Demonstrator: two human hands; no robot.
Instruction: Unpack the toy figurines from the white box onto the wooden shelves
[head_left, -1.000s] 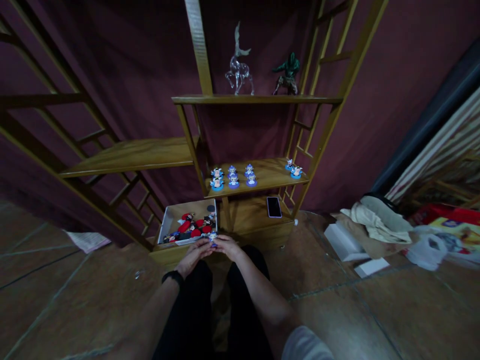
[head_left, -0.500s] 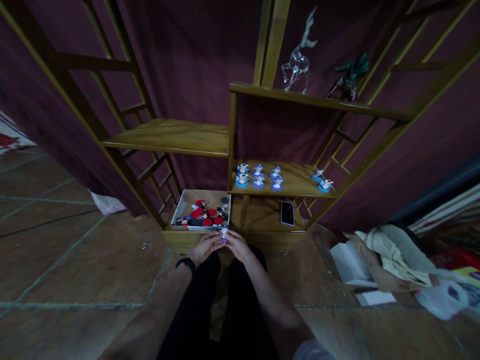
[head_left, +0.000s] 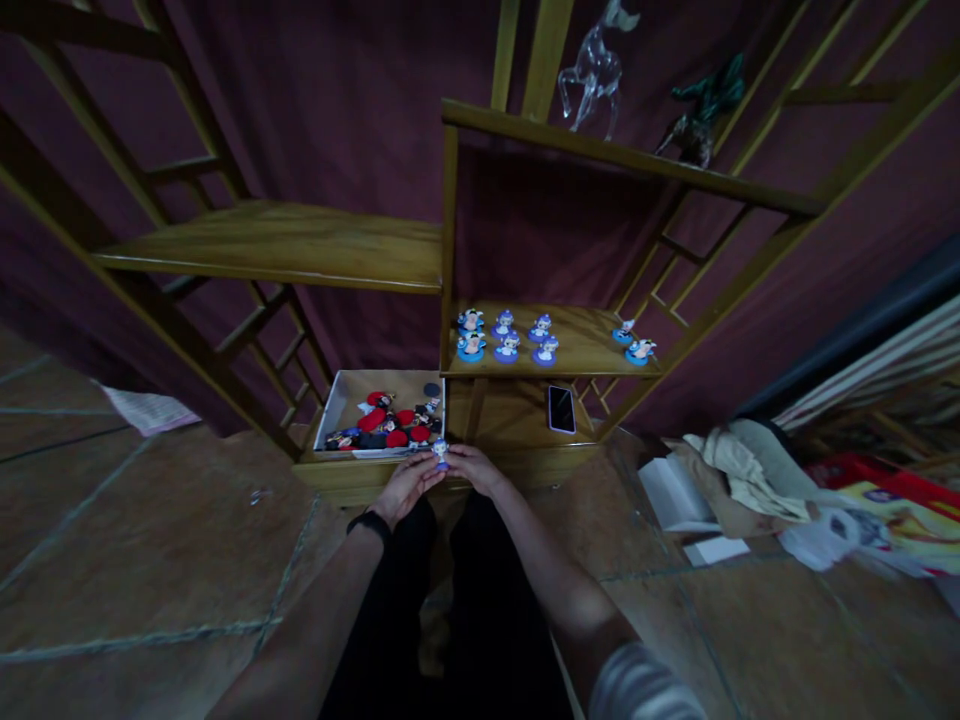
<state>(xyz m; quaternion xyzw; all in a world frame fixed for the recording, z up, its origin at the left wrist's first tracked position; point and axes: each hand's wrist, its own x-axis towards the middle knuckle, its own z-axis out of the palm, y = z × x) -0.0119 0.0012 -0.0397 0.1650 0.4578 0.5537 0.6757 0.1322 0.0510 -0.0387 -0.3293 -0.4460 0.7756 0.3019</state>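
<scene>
My left hand point(head_left: 405, 485) and my right hand point(head_left: 474, 468) meet in front of the lowest shelf, and their fingers pinch a small blue-and-white figurine point(head_left: 441, 452) between them. Just behind the hands lies a shallow white box point(head_left: 335, 409) with several red and dark figurines point(head_left: 390, 425) in it. On the wooden shelf point(head_left: 581, 345) above stand several more blue-based figurines point(head_left: 504, 336), with two others point(head_left: 632, 343) at its right end. A black band is on my left wrist.
A phone point(head_left: 561, 408) lies on the bottom shelf to the right of the box. A glass deer point(head_left: 596, 65) and a green figure point(head_left: 705, 105) stand on the top shelf. Cloth point(head_left: 750, 465), white boxes point(head_left: 671, 492) and bags lie on the tiled floor at right.
My hands stay together on the small figurine. The view has swung and tilted, so the shelf now sits higher and closer in the picture.
</scene>
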